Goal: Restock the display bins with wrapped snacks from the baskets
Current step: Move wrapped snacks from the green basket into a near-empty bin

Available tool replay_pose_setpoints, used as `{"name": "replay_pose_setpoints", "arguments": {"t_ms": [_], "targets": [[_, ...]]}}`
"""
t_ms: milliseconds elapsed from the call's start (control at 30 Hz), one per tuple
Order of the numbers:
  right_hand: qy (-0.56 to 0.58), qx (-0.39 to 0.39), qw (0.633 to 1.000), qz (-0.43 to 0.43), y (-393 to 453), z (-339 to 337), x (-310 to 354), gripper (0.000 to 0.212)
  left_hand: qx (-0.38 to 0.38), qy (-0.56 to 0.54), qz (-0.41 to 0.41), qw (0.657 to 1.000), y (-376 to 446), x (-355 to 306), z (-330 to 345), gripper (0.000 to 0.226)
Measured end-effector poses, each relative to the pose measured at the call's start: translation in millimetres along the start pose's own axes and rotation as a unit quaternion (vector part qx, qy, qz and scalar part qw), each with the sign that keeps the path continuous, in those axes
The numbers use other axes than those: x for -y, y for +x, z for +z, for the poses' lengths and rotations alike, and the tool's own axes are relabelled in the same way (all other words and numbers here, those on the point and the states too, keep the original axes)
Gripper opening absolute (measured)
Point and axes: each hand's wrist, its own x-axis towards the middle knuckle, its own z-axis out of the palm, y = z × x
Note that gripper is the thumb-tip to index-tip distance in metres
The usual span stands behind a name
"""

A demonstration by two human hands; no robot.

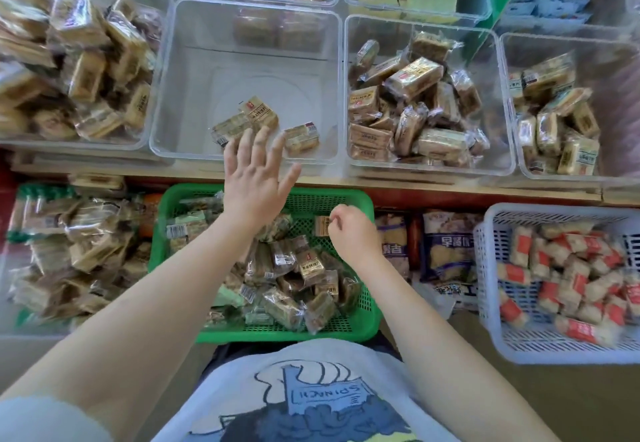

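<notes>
A clear display bin (194, 95) in the middle holds three brown wrapped snacks (261, 116) near its front wall. My left hand (254, 178) hovers at that front wall with fingers spread and nothing in it. Below, a green basket (349, 199) is heaped with brown and green wrapped snacks (304, 268). My right hand (349, 230) is curled inside the basket and pinches one brown wrapped snack (322, 225).
Clear bins full of brown snacks stand at the left (86, 71) and right (415, 102), with another bin (554, 123) at the far right. A white basket (502, 334) holds red-labelled snacks. A loose snack pile (69, 251) lies left of the green basket.
</notes>
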Motion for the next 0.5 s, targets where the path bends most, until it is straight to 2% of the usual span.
{"name": "replay_pose_setpoints", "arguments": {"t_ms": [67,300,500], "targets": [[-0.057,0.048,0.997,0.010,9.9,22.6,-9.2,0.023,-0.005,0.002,0.000,1.000,1.0,1.1,4.3,0.074],[-0.224,0.086,0.971,0.005,43.2,73.3,-29.6,0.054,-0.029,0.001,0.013,0.999,5.8,3.7,16.5,0.071],[-0.293,0.067,0.954,-0.011,48.7,92.2,-36.5,0.043,-0.032,0.002,0.019,0.999,5.7,5.9,19.1,0.072]]}}
